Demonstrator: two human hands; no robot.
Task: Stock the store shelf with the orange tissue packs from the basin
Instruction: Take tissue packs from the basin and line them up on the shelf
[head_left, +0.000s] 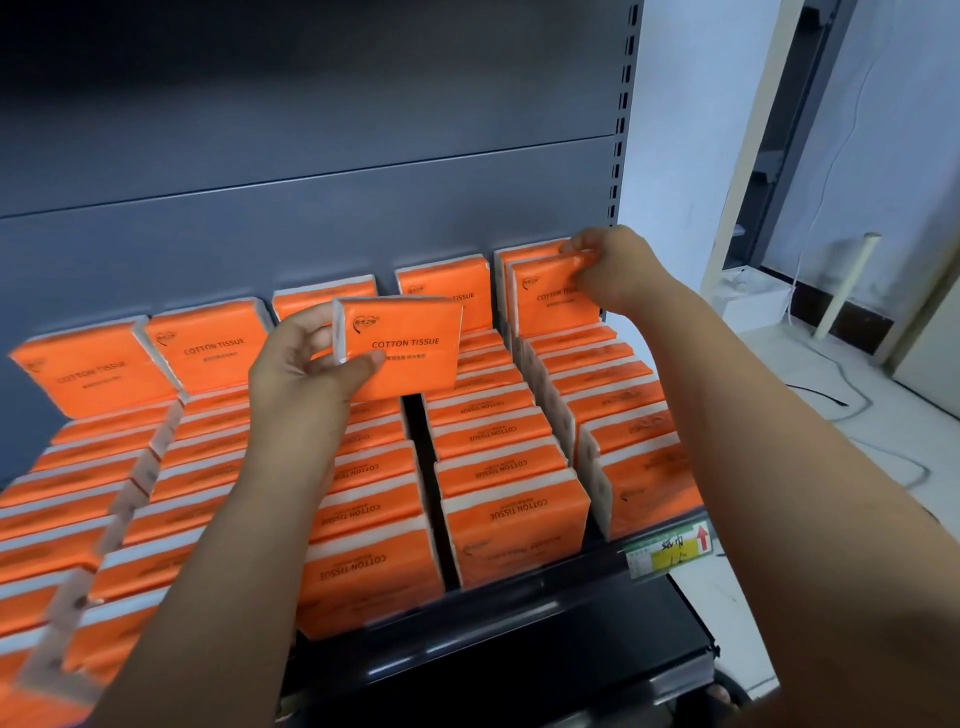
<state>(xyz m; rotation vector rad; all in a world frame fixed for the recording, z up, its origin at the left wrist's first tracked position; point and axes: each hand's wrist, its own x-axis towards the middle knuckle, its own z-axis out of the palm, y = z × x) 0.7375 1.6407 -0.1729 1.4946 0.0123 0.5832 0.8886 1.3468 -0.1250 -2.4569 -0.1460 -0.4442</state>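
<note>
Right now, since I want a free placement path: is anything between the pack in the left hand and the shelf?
Nothing visible does. The left hand holds the tissue pack in open air above the shelf, over the stocked middle rows. The right hand pinches the far-right pack, well off to the side.

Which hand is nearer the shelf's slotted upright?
Right. The right hand pinches the corner pack beside the upright; the left hand holds a second pack far left, mid-shelf.
</note>
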